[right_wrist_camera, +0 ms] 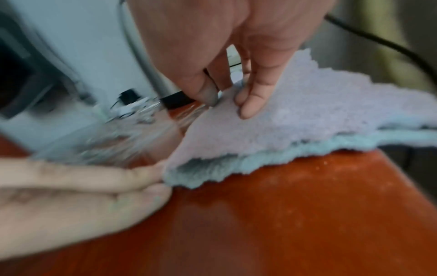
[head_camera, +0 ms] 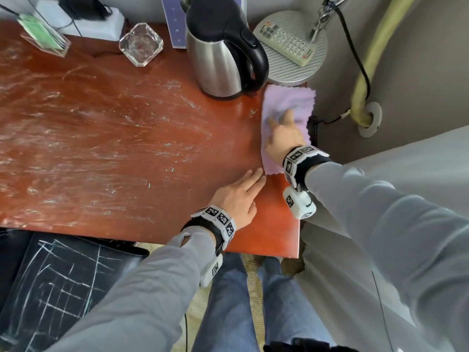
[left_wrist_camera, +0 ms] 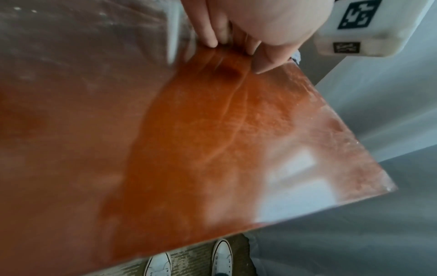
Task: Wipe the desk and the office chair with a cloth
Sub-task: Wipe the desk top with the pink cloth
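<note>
A lilac cloth (head_camera: 289, 102) with a pale blue underside (right_wrist_camera: 295, 119) lies folded at the right edge of the red-brown desk (head_camera: 127, 148), which is smeared with white dust. My right hand (head_camera: 281, 125) presses down on it with spread, straight fingers (right_wrist_camera: 250, 104). My left hand (head_camera: 241, 194) lies flat on the desk, and its fingertips (right_wrist_camera: 146, 177) touch the cloth's near corner. In the left wrist view the left hand (left_wrist_camera: 236, 37) rests on the glossy desk top (left_wrist_camera: 165, 149). The black office chair seat (head_camera: 63, 288), marked with white chalk lines, stands at the lower left.
A steel kettle (head_camera: 220, 54) stands just left of the cloth. Behind the cloth is a round lamp base (head_camera: 291, 69) with a remote on it. A glass ashtray (head_camera: 140, 44), a card holder (head_camera: 43, 36) and a power strip (head_camera: 86, 24) line the back. White sheeting (head_camera: 406, 174) lies to the right.
</note>
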Demonstrator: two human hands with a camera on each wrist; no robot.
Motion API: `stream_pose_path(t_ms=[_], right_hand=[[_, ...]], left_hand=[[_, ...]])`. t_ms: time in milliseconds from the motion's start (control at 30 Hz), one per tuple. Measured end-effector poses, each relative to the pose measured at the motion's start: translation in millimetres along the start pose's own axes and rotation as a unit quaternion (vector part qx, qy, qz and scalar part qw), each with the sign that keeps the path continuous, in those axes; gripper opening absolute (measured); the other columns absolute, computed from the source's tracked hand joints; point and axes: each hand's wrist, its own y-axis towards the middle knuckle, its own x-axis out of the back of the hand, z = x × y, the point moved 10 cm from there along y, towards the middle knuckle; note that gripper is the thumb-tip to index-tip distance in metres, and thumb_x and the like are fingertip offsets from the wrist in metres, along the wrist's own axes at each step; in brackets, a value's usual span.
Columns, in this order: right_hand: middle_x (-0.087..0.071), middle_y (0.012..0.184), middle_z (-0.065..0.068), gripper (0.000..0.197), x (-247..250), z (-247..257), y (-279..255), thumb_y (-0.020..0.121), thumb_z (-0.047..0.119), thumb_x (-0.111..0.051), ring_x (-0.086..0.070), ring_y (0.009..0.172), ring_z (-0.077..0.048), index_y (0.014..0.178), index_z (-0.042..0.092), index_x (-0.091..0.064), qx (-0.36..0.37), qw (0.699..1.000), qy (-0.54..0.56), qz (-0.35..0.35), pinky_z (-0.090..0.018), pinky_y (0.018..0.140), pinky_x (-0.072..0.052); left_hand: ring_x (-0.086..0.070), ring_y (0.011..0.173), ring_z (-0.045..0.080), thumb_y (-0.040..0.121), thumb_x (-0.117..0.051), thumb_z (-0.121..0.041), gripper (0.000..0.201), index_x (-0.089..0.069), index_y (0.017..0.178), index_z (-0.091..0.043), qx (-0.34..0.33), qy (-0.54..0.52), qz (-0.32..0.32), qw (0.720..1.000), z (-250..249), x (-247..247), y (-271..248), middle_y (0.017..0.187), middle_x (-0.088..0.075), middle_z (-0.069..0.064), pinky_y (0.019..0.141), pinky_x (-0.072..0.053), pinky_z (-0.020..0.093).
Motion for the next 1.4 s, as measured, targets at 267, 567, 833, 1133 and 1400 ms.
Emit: stream_pose_path(t_ms=[267,567,833,1133,1400], right_hand=[[0.003,0.165,-0.009,0.066,-15.1,-0.6,1.1,0.098,0.033,-0.04,-0.002,0.149,-0.042,0.158,0.023,-0.013,0.03,0.986,-0.161,0.021,-0.055,0.12,-0.011],[0.016,0.165,0.0,0.104,-37.1,46.3,5.5,0.083,0.022,-0.072,0.006,0.152,-0.032,0.156,0.036,0.0,0.145,0.963,-0.209,0.09,-0.054,0.121,-0.009],[0.008,0.165,-0.009,0.083,-20.1,-0.2,0.3,0.088,0.013,-0.049,0.001,0.151,-0.037,0.158,0.023,-0.006,-0.023,0.988,-0.152,0.022,-0.051,0.122,0.001],[0.013,0.165,0.002,0.075,-32.2,51.8,21.0,0.097,0.02,-0.042,0.007,0.152,-0.027,0.156,0.044,-0.003,0.11,0.978,-0.164,0.074,-0.048,0.123,0.0],[0.0,0.166,-0.008,0.08,8.1,-9.8,18.9,0.088,0.021,-0.053,-0.002,0.152,-0.031,0.158,0.016,-0.014,-0.047,0.994,-0.097,-0.013,-0.045,0.124,-0.004]], left_hand=[[-0.002,0.155,0.012,0.103,-0.041,-0.019,0.066,-0.011,0.162,-0.018,-0.036,-0.003,0.02,0.999,14.9,-6.9,-11.3,0.169,0.007,-0.002,0.126,-0.006,0.027],[-0.006,0.155,0.015,0.1,-0.043,-0.018,0.069,-0.011,0.161,-0.016,-0.03,-0.002,0.011,0.999,17.1,-11.8,-14.3,0.169,0.001,0.001,0.126,-0.004,0.03],[-0.004,0.155,0.016,0.1,-0.043,-0.02,0.071,-0.009,0.161,-0.016,-0.036,0.009,0.004,0.999,14.7,-8.5,-15.3,0.169,0.004,0.002,0.125,-0.001,0.028],[-0.019,0.153,0.015,0.098,-0.046,-0.019,0.066,-0.023,0.16,-0.018,-0.052,0.018,-0.014,0.998,17.0,3.1,-11.8,0.169,-0.011,0.0,0.12,-0.008,0.025],[-0.023,0.151,0.02,0.098,-0.048,-0.022,0.063,-0.028,0.158,-0.015,-0.049,0.051,0.002,0.997,13.5,5.9,-6.3,0.168,-0.015,0.003,0.121,-0.023,0.035]])
